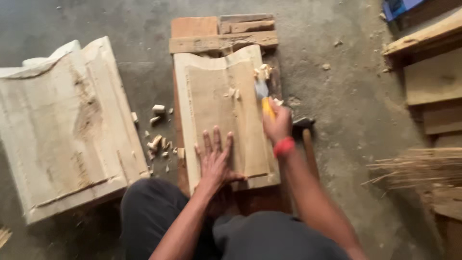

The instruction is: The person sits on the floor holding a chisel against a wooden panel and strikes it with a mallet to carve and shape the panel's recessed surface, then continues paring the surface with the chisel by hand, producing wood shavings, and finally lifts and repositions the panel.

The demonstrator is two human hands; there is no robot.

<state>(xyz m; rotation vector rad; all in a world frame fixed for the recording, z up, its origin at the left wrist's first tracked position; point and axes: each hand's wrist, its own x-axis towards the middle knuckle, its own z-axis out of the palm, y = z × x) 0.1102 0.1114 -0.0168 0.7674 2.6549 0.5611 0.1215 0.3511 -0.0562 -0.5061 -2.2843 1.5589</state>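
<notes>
Pressing flat with fingers spread, the person's left hand (215,156) rests open on the near end of a pale carved wooden panel (216,103), holding nothing. Just to its right, the right hand (277,124), with a red band (284,146) at the wrist, is closed around the yellow handle of a chisel (264,98); the blade points away from the grip and meets the panel's right-hand raised edge.

The panel is long and light-coloured, with a shallow sunken centre, raised borders along both sides and a curved far end. It lies lengthwise on darker boards (221,36) on the concrete floor. Small chips (263,70) sit on the panel just beyond the chisel tip.

Right of the gripping hand, a hammer (306,137) lies on the floor with its dark head close to the knuckles. Left of the flat hand, loose wood chips (159,139) are scattered on the floor. Further left lies a second, larger carved panel (67,130) with a rough brown streak. Far right, a bundle of thin straw-like sticks (418,166) and stacked timber (430,72) sit at the edge of view.
</notes>
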